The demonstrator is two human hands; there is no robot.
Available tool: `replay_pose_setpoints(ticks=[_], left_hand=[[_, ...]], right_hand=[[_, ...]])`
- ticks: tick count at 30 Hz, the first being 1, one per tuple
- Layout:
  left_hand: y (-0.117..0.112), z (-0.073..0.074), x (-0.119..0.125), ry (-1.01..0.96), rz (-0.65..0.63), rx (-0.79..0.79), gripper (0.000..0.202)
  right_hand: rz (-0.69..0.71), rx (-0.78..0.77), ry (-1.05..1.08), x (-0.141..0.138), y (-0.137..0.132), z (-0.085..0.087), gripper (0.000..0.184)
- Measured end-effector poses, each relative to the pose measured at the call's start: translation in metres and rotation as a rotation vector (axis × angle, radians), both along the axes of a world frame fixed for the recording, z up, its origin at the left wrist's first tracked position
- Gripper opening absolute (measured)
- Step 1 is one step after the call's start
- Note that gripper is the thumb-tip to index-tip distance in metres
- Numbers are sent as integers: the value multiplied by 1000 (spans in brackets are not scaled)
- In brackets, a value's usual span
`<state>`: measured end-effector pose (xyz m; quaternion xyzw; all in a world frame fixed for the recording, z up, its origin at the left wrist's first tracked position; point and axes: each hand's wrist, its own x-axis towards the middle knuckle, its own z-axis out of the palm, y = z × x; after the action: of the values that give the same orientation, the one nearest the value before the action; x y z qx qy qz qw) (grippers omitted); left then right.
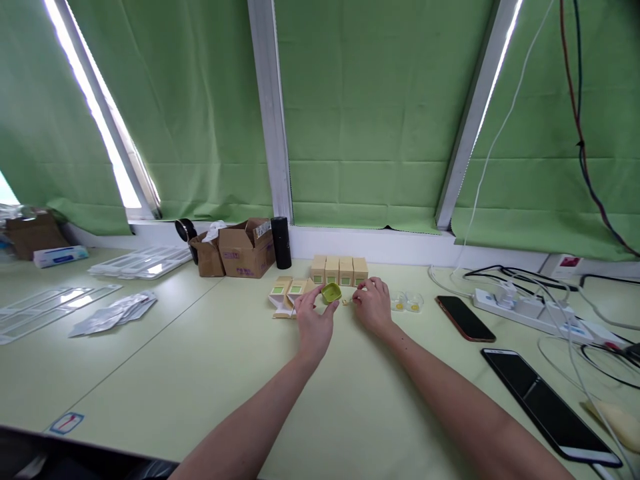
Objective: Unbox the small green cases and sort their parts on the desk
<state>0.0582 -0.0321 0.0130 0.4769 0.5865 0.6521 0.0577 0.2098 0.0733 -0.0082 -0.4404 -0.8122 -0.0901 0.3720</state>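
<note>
Between thumb and fingers, my left hand [315,319] holds a small green square cup [331,292], its open side tilted toward me. My right hand [373,303] is just to the right, fingers bent and pinched low over the table beside a tiny yellowish piece [345,303]; what its fingertips hold is too small to make out. Two opened small cartons [281,291] with green labels stand left of the cup. Behind the hands is a row of several closed tan cartons [331,269]. Small clear round containers with yellow bits [413,303] lie right of my right hand.
A phone [465,318], a larger phone [545,400] and a white power strip [530,313] with tangled cables lie on the right. At the back left stand a brown cardboard box [247,250] and a black cylinder [281,243]. Silver pouches [114,313] and clear trays [143,262] lie left.
</note>
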Motion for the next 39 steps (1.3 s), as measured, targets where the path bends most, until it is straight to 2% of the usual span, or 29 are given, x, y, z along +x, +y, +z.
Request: replay_pose_setpoints(ticks=[11,14,18,29,39], left_hand=[[-1,2,1,1,0,-14,42],[-1,1,2,4,-6,-14,42],[-1,0,3,13,-14,-11,42],[-2,2,3,-27,-12,-25,43],[3,-4,-1,-58,0,0,44]], right_hand=[[-28,40,-7,-3,-2,-9,20],[10,54,-8,-4,-6,-7,21],[63,17,-117,-10,-8,-6,15],[32,0,-151,-21,0,-8,25],[7,-1,-138,-22,2,-9,21]])
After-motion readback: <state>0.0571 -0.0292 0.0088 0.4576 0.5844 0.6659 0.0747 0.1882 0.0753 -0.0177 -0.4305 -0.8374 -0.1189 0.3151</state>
